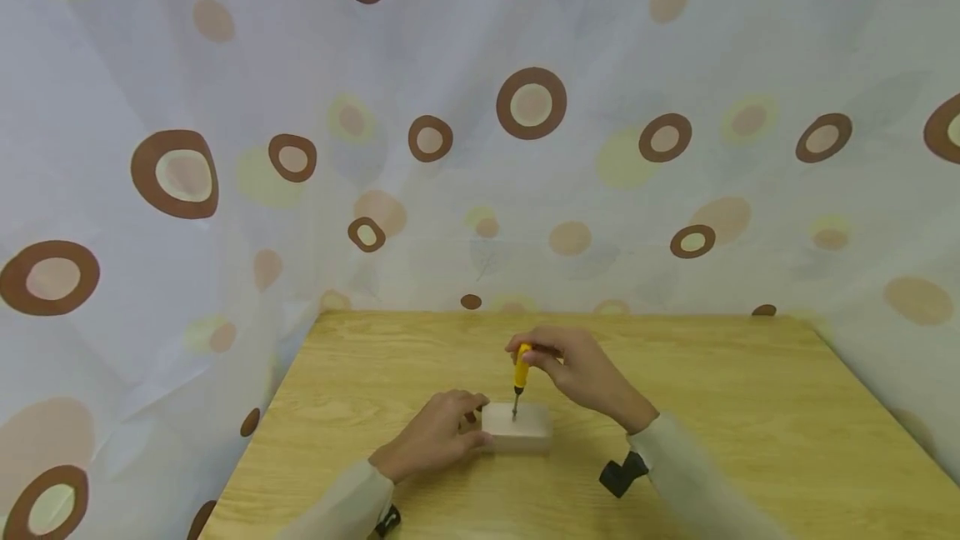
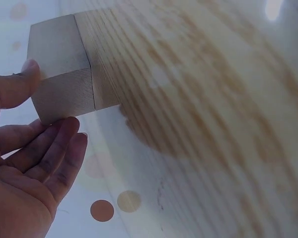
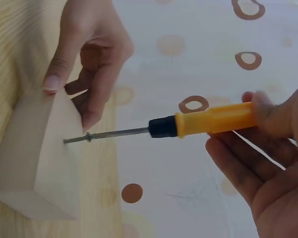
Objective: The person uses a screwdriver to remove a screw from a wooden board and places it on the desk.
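Note:
A pale wooden block (image 1: pixel 531 432) lies on the table. My left hand (image 1: pixel 441 433) holds its left end, the thumb on the near side and the fingers at the far side; the left wrist view shows the thumb (image 2: pixel 27 82) pressed to the block. My right hand (image 1: pixel 581 369) grips a screwdriver (image 3: pixel 213 120) by its yellow handle, thumb and fingers around the butt end. Its metal shaft points down from a black collar. At its tip a small screw (image 3: pixel 76 140) stands upright in the block's top face, with part of its length showing above the wood.
The wood-grain table (image 1: pixel 360 373) runs back to a white curtain (image 1: pixel 465 182) printed with brown and beige dots, which also hangs along both sides. Black straps (image 1: pixel 624 473) with camera mounts sit at the wrists, over light sleeves (image 1: pixel 693 473).

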Tool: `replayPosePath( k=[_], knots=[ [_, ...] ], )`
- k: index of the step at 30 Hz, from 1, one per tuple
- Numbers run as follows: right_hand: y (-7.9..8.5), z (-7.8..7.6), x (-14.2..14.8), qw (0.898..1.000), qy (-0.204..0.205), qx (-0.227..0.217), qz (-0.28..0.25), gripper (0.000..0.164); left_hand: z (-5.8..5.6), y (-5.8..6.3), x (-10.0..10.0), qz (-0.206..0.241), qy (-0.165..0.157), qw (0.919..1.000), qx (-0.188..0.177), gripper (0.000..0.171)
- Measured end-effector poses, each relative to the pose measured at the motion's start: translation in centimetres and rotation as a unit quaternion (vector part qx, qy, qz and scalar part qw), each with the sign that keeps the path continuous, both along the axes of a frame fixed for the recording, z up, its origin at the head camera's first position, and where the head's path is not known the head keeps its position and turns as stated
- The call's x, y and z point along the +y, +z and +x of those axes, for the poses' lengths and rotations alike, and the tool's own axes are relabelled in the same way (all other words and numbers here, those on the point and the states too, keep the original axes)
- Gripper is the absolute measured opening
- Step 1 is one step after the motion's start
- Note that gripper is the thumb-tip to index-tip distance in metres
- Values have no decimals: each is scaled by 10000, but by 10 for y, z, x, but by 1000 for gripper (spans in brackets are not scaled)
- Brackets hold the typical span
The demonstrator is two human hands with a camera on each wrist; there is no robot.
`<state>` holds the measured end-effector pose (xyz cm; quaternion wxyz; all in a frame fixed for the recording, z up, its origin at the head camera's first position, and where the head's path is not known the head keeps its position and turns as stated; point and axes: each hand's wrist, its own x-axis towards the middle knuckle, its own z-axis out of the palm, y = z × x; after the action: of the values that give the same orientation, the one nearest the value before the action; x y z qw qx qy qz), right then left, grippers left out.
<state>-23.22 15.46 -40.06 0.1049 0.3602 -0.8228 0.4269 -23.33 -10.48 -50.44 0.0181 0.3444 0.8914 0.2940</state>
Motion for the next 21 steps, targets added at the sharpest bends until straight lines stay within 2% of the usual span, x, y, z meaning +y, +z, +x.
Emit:
replayPosePath(
  k=[4,8,10,15,18,21],
  knots=[
    [-4,0,2,9988,-203,-352,-276,18,-1,1,1,-20,50,10000,-15,52],
    [-6,1,3,9967,-554,-371,-470,20,-1,3,3,-14,61,10000,0,51],
    [-4,-1,4,9968,-438,-362,-554,17,-1,4,3,8,68,10000,-14,52],
    [1,-8,9,9969,247,-572,-474,14,-2,4,3,30,65,10000,-7,53],
    [2,-7,8,9969,178,-664,-385,14,-2,3,2,13,54,10000,13,53],
    [1,-1,4,9980,-187,-515,-314,15,-1,2,2,-10,52,10000,29,52]
  ],
)
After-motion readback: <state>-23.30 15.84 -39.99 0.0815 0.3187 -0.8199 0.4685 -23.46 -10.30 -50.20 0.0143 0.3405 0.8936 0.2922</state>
